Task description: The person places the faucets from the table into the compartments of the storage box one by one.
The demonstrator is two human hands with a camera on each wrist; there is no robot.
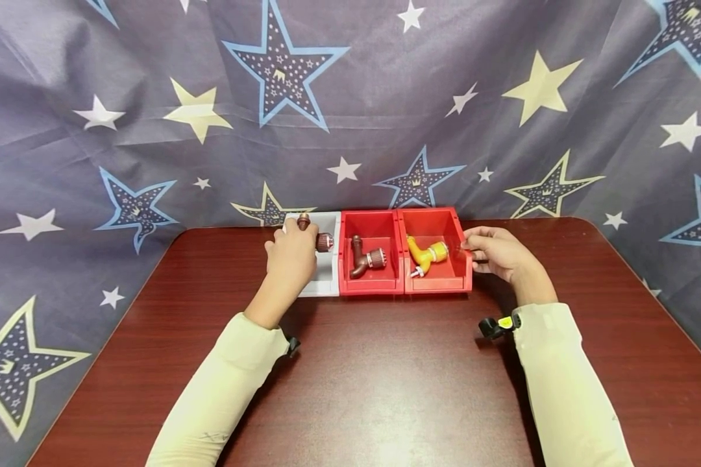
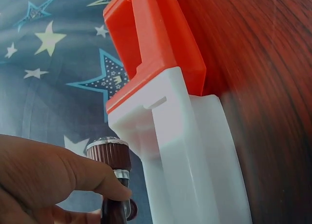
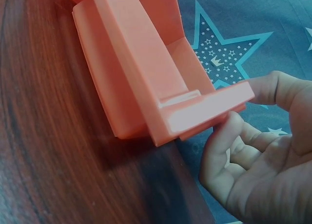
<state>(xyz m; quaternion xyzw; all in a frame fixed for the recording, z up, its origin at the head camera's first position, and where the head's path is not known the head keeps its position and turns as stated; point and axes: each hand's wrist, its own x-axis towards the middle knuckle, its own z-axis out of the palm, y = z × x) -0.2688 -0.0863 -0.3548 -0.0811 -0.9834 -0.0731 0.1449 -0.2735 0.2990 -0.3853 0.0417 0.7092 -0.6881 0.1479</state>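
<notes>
My left hand (image 1: 293, 256) holds a brown plastic tap (image 1: 324, 242) with a ribbed knob and silvery ring, over the white bin (image 1: 327, 285). In the left wrist view, thumb and fingers pinch the tap (image 2: 109, 155) below its knob. A second brown tap (image 1: 360, 261) lies in the middle red bin (image 1: 371, 287). Inside the right-hand red bin (image 1: 438, 285) lies a yellow tap (image 1: 425, 253) with a white tip. My right hand (image 1: 499, 253) grips that bin's outer side wall, its rim (image 3: 209, 109) between thumb and fingers in the right wrist view.
The three bins stand side by side on a dark red-brown wooden table (image 1: 350, 376), near its back edge. Behind the table hangs a grey curtain (image 1: 380, 97) printed with stars. Each wrist wears a small black camera mount (image 1: 493, 327).
</notes>
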